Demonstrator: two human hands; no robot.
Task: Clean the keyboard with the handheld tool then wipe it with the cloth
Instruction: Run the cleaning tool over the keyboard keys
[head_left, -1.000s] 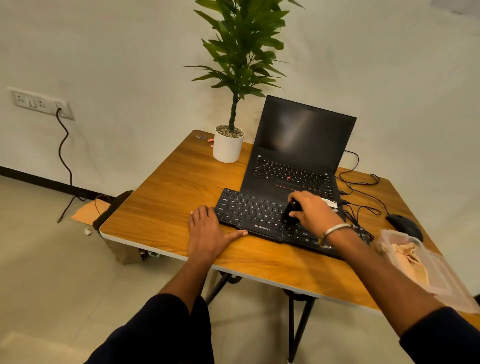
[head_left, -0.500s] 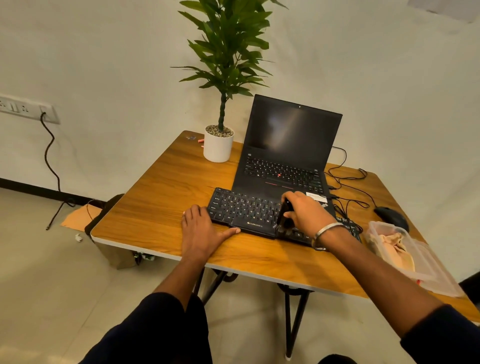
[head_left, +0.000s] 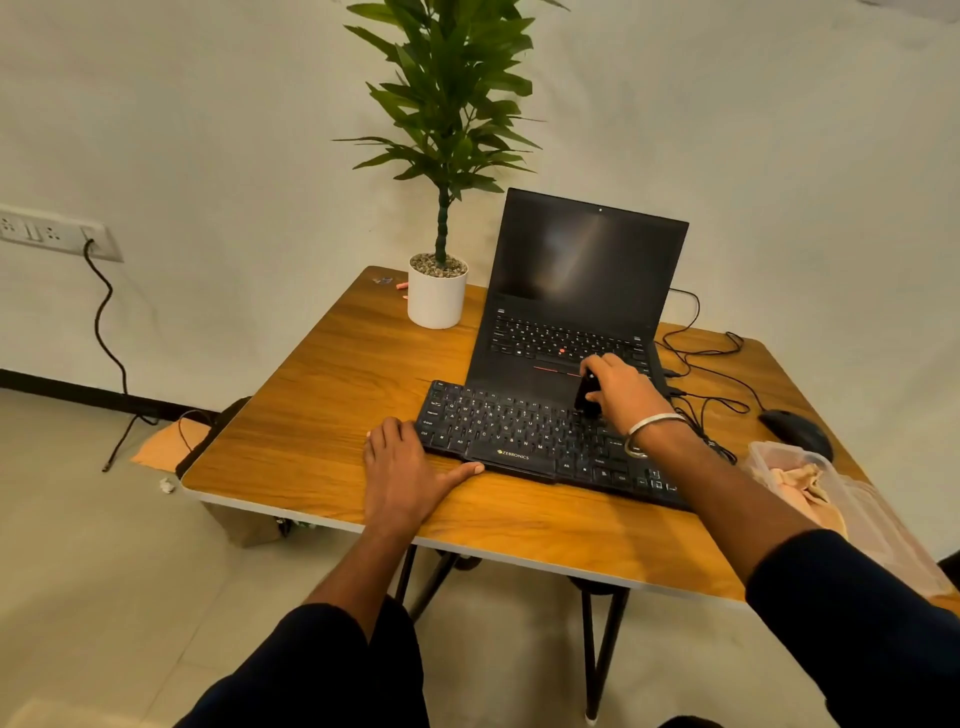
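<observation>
- We press our left hand (head_left: 402, 475) flat, fingers together, against the Zebronics keyboard (head_left: 524, 441)'s left end.
- Our right hand (head_left: 623, 395) grips a black handheld tool (head_left: 587, 396) on its far keys.

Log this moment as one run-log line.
right hand: holds handheld tool on keyboard | left hand: flat, bracing keyboard | cloth: in container, untouched

Potted plant (head_left: 438, 291), open laptop (head_left: 576, 301) (screen dark), mouse (head_left: 795, 431).
</observation>
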